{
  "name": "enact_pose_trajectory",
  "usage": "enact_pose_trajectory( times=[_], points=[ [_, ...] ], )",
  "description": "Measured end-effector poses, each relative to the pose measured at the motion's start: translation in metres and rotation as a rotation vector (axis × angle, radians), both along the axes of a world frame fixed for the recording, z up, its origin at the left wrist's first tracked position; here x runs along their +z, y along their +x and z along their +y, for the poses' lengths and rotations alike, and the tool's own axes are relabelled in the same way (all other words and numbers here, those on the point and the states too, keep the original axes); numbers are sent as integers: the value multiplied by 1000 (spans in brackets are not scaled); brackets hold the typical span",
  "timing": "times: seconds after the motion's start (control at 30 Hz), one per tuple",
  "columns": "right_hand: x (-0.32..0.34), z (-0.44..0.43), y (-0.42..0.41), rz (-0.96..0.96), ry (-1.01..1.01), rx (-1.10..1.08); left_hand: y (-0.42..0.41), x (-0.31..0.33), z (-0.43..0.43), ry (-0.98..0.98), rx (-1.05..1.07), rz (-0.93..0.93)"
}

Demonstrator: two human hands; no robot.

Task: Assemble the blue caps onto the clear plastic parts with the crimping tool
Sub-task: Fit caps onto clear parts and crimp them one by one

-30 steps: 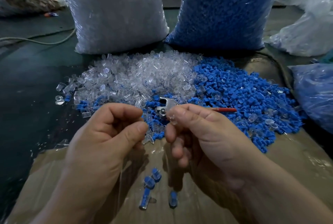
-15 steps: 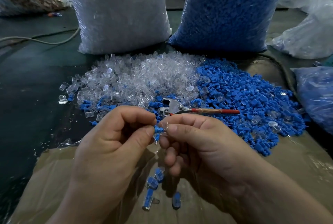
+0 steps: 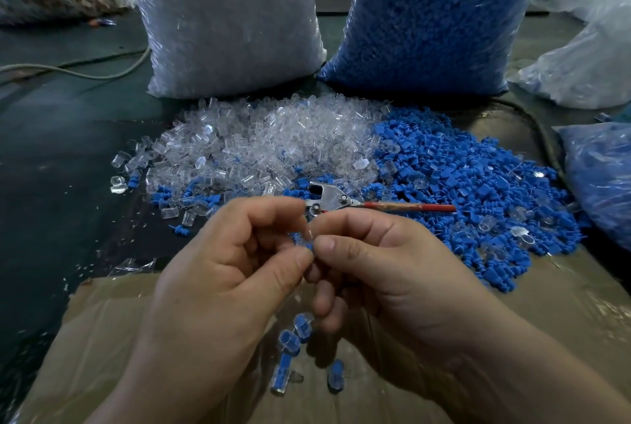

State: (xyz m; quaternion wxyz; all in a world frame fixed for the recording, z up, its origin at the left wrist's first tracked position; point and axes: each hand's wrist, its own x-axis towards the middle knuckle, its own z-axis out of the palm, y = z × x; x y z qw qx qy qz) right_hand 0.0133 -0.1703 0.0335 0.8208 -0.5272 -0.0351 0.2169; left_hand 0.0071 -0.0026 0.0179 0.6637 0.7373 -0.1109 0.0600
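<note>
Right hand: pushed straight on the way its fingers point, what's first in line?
The left hand: the right hand points left at it, both pinching the blue cap between them. Contact looks almost immediate, though depth is unclear.

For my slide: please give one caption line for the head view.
Left hand and right hand pinch one blue cap together; the crimping tool lies beyond them on the parts pile.

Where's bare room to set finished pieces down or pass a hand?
Free: cardboard left of the finished pieces, and its right side below the blue cap pile; dark table left of the clear parts pile. Crowded: centre, where both piles meet by the crimping tool, and behind, where two bags stand.
</note>
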Motion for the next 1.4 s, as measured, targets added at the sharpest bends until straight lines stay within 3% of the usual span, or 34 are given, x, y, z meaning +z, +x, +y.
enact_pose_trajectory(
  times=[0.33,0.47,0.5,0.6,0.67,0.73,0.93,1.0,1.07,1.17,1.4],
  points=[
    [3,-3,-1,15,2,-55,-1,3,-8,-145,-57,154],
    [3,-7,-2,-78,-153,-40,0,4,-7,-167,-43,205],
    [2,-10,-4,-186,-307,-54,0,5,-7,-162,-39,213],
    [-4,-16,-5,-753,-887,-164,1,3,-7,-162,-31,222],
    [-6,-14,-4,-961,-950,-173,2,2,-7,-184,-43,228],
    [-8,-11,-4,-1021,-974,-166,3,0,-6,-177,-55,240],
    [-5,-10,-4,-1056,-1055,-108,2,0,-6,-134,12,271],
    [-6,-13,-2,-1071,-1220,-149,3,0,-5,-86,41,254],
    [-5,-22,6,-964,-1514,-194,5,-2,-3,-89,64,250],
    [-5,-38,17,-661,-1818,-80,7,-1,-1,-128,77,285],
    [-6,-39,27,-623,-1940,11,8,1,-1,-210,76,370]
  ],
)
